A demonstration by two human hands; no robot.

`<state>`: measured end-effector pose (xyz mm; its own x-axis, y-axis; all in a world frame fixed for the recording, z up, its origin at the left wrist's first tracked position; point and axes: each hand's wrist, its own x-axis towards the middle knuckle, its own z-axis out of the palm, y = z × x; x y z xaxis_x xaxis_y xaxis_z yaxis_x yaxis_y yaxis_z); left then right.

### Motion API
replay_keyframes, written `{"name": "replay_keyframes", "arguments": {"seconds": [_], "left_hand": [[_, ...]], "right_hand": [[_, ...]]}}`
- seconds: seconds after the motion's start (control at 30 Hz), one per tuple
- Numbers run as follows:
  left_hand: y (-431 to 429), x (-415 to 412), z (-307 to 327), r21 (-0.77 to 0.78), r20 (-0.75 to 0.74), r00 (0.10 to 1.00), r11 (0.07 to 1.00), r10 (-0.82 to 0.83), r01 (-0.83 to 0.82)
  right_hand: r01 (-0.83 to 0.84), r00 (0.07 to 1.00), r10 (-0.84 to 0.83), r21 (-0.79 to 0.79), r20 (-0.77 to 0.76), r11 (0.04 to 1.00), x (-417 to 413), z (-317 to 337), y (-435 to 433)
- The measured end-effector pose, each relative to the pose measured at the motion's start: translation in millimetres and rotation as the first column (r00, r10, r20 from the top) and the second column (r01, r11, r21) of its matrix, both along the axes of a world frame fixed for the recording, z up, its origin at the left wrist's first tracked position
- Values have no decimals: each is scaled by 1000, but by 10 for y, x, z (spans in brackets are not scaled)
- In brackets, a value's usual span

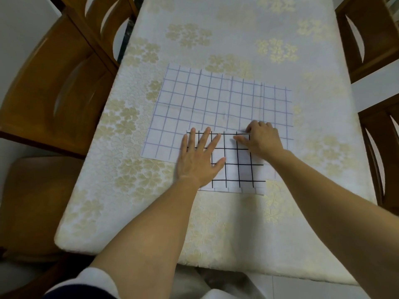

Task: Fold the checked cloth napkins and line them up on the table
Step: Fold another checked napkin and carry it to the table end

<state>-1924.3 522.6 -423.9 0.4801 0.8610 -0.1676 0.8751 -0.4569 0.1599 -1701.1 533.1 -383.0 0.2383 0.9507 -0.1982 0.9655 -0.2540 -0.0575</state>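
Black-checked napkin sits on blue-checked napkin's near edge, long axis left-right. Left hand flat, spread, pins its left half; right hand curled at far-right corner, apparently pinching it.

Home dining room. Long dining table covered by a cream tablecloth embossed with gold flower clusters. Wooden dining chairs with curved cut-out backs stand close on both sides, left chair and right chair, with another right chair nearer. Brown padded chair seat at near left. Pale tiled floor below the table edge. Household linen on top: blue-checked napkin, black-checked napkin.
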Motion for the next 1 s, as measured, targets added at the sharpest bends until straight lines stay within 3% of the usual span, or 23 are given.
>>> {"name": "replay_keyframes", "arguments": {"seconds": [0.07,0.13,0.2,0.27,0.43,0.53,0.7,0.9,1.0], "left_hand": [[0,-8,-6,8,-2,1000,1000,-3,3],[6,-12,-9,7,1,1000,1000,-2,2],[5,-13,-5,8,6,1000,1000,2,-2],[0,-9,-2,14,7,1000,1000,1,-2],[-2,-7,-13,15,15,1000,1000,1,-1],[-5,-1,-11,10,11,1000,1000,4,-4],[1,7,0,8,-9,1000,1000,-2,2],[-7,1,30,-19,-17,1000,1000,0,0],[42,-4,102,-106,54,998,994,11,-6]], "right_hand": [[55,998,-58,-130,-15,990,55,71,96],[133,946,-188,-212,-265,968,119,161,74],[237,777,-305,-193,-551,952,142,243,-38],[352,609,-326,-122,-723,928,132,261,-232],[490,438,-423,-184,-794,852,12,126,-763],[534,491,-453,-154,-744,832,-144,136,-917],[433,754,-298,102,-585,895,-508,391,-919],[257,890,-138,227,-433,939,-744,489,-919],[176,938,-87,245,-335,953,-789,488,-927]]}}
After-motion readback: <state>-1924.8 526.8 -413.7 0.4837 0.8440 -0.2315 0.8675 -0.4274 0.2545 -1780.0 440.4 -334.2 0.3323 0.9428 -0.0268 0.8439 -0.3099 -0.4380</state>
